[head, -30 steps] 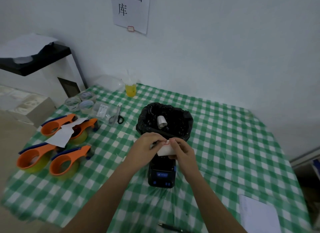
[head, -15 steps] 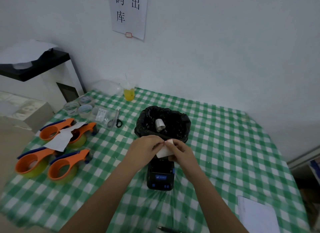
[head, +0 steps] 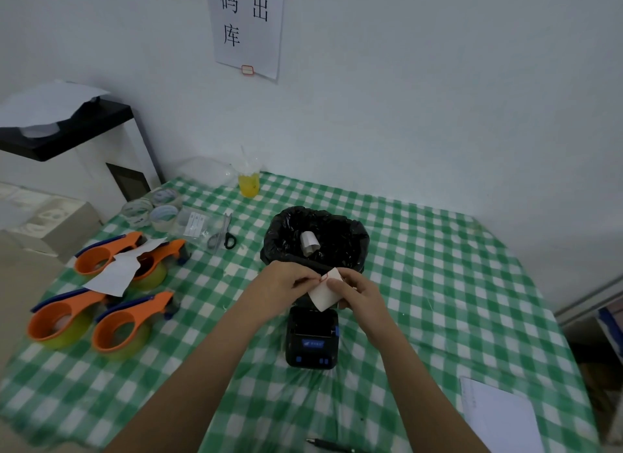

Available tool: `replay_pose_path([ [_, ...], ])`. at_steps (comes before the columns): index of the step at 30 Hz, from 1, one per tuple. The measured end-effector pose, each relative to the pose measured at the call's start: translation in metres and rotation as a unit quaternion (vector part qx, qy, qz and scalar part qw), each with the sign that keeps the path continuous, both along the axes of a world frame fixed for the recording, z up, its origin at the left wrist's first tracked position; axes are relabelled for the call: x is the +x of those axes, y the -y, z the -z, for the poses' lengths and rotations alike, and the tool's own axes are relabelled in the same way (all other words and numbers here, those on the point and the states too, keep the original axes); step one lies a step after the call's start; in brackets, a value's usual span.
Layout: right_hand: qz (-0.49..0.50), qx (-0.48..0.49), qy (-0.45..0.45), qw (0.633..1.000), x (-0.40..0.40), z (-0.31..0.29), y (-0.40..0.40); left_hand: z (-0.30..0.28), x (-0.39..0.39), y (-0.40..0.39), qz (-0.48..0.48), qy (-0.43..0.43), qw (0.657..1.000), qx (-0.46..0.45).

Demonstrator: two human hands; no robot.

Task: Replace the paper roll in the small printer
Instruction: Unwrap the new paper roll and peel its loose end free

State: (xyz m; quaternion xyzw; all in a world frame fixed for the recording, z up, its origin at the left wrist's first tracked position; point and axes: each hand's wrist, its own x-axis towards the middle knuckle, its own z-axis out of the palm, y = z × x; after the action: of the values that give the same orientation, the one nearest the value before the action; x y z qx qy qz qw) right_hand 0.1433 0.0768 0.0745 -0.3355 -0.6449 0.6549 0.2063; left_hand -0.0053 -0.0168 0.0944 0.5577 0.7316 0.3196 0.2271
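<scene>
Paper roll point(head: 324, 292) sits up in the air between both hands, just above the black printer point(head: 312, 339) on the bench point(head: 438, 284). Right hand point(head: 362, 292) wraps around it. Left hand point(head: 286, 282) pinches a red bit at its top edge. Black bin point(head: 315, 240) stands just behind, with an old roll point(head: 309, 243) inside.

A packing or stockroom corner, judging by four orange tape dispensers point(head: 101, 294) on the checked table point(head: 438, 284), a label printer point(head: 312, 338), and a handwritten wall notice point(head: 247, 27) (Chinese characters).
</scene>
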Motion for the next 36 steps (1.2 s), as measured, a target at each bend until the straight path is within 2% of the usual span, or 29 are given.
replay_pose_path([
  [6, 0.019, 0.01, -0.013, 1.0, 0.0, 0.001, 0.001, -0.001, 0.001, -0.001, 0.014, -0.032, 0.999, 0.01],
  [13, 0.021, -0.003, -0.018, 1.0, 0.002, -0.001, 0.003, -0.002, 0.002, 0.001, -0.009, 0.034, 0.999, 0.028],
  [22, 0.034, -0.01, -0.017, 0.999, 0.002, -0.003, 0.004, -0.005, 0.005, -0.003, 0.012, -0.066, 0.998, 0.018],
  [32, 0.028, -0.02, -0.012, 0.999, 0.007, 0.0, 0.004, -0.005, 0.009, -0.002, -0.016, -0.007, 1.0, 0.015],
  [36, 0.033, -0.014, -0.01, 0.999, 0.007, 0.001, 0.003, -0.007, 0.011, -0.003, 0.009, -0.046, 0.999, 0.002],
])
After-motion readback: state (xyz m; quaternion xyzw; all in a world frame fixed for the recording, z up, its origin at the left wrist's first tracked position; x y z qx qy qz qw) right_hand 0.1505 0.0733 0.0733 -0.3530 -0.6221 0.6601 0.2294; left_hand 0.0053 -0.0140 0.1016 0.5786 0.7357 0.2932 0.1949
